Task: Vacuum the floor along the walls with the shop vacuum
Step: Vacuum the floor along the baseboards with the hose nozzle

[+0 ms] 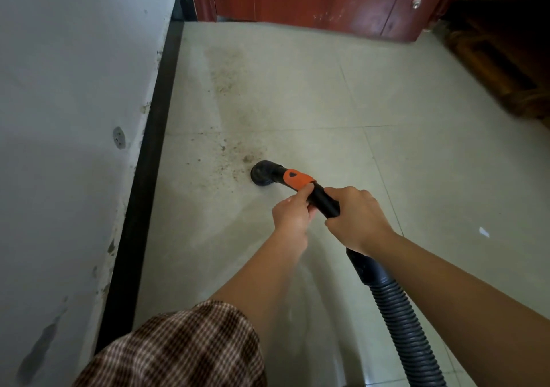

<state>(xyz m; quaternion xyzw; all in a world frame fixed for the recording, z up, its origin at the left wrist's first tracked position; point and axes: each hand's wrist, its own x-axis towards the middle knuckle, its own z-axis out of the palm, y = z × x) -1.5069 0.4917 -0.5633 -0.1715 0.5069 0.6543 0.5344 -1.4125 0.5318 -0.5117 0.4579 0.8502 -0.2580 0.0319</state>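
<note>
A black vacuum wand with an orange collar [297, 178] ends in a round black nozzle [262, 174] that sits on the pale tiled floor [312, 95]. My left hand [293, 212] grips the wand just below the orange collar. My right hand [357, 218] grips it a little further back, where the ribbed black hose [401, 321] starts and runs off the lower edge. Brown dirt specks [229, 154] lie on the tiles just left of the nozzle, and a fainter dusty patch [226, 71] lies farther ahead.
A grey-white wall [74, 89] with a dark baseboard [148, 148] runs along the left. A red-brown door [327, 0] closes the far end. Dark wooden furniture [500, 59] stands at the right. A small white scrap [484, 232] lies on the floor at the right.
</note>
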